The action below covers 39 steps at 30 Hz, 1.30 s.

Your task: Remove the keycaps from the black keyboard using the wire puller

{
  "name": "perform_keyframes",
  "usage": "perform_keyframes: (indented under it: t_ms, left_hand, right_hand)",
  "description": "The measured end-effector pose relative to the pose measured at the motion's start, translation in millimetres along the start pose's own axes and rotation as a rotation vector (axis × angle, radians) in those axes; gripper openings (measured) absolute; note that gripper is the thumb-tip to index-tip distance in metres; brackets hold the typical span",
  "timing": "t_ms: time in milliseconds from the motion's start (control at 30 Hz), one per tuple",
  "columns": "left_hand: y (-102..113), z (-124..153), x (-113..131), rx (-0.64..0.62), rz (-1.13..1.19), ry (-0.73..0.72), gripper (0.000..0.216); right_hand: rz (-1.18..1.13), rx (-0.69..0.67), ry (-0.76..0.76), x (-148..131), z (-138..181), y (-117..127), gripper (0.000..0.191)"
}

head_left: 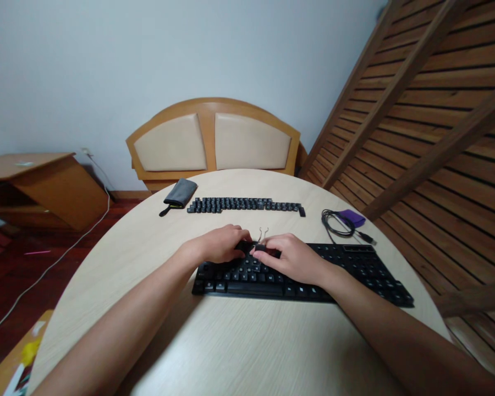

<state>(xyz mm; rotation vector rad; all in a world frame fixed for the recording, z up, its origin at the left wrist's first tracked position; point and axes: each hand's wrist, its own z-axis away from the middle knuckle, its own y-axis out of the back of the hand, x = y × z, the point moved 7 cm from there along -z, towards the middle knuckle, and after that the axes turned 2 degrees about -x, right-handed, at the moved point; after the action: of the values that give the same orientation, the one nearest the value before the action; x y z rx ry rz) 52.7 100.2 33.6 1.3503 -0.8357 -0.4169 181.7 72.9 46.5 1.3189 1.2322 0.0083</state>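
Observation:
My right hand (pixel 287 255) pinches a keycap puller (pixel 260 247) between thumb and fingers, its dark body low and two thin bent wires pointing up. It is over the upper middle of a black keyboard (pixel 268 287), which lies flat in front of me. At the keyboard's upper left, my left hand (pixel 225 243) grips it with bent fingers, the thumb on the keys close to the right hand. Both hands cover part of the keys. Behind the keyboard, loose black keycaps (pixel 239 204) are set out in rows on the table.
The round pale table (pixel 119 275) also bears a grey pouch (pixel 181 192) at the back left. A coiled black USB cable (pixel 334 223) and a purple cloth-like item (pixel 352 218) lie at the right. A padded headboard (pixel 210 140) stands behind, a slatted wooden panel (pixel 429 137) at the right.

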Motion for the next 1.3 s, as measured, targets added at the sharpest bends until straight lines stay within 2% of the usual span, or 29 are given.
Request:
perform_keyframes:
  t_ms: [200,300,400,500,767,967,1100,1200,1300]
  left_hand:
    - [-1.0,0.1,1.3,-0.034,-0.009,0.007,0.024]
    - [-0.2,0.2,0.7,-0.016,0.012,0.01,0.025]
    - [-1.2,-0.5,-0.5,-0.019,0.016,0.019,0.028]
    - [-2.6,-1.0,-0.6,-0.049,-0.016,0.023,0.028]
    - [-2.2,-1.3,2.8,-0.152,-0.008,0.073,0.032]
    - [1.1,-0.5,3.6,-0.167,-0.005,0.096,0.035]
    - [1.6,-2.7,7.6,-0.083,0.098,0.095,0.038]
    - [-2.6,-9.2,9.2,0.081,0.236,0.156,0.03]
    - [-12.0,-14.9,7.3,0.256,0.324,0.223,0.024]
  right_hand:
    - [0.113,-0.075,0.091,-6.2,2.0,-7.2,0.031]
    - [0.144,-0.079,0.091,-6.1,1.9,-9.2,0.026]
    - [0.207,-0.073,0.093,-4.4,0.9,-10.3,0.031]
    - [0.224,-0.068,0.035,3.6,-0.4,-9.7,0.033]
    - [-0.128,-0.097,-0.133,25.8,-1.7,-13.3,0.029]
    - [-0.348,-0.009,-0.236,41.6,-4.1,-14.1,0.033]
    - [-0.41,0.171,-0.304,56.8,-5.2,-6.1,0.036]
    - [-0.415,0.311,-0.329,66.8,-4.8,2.4,0.042]
    - [-0.417,0.394,-0.347,73.0,-3.5,7.7,0.047]
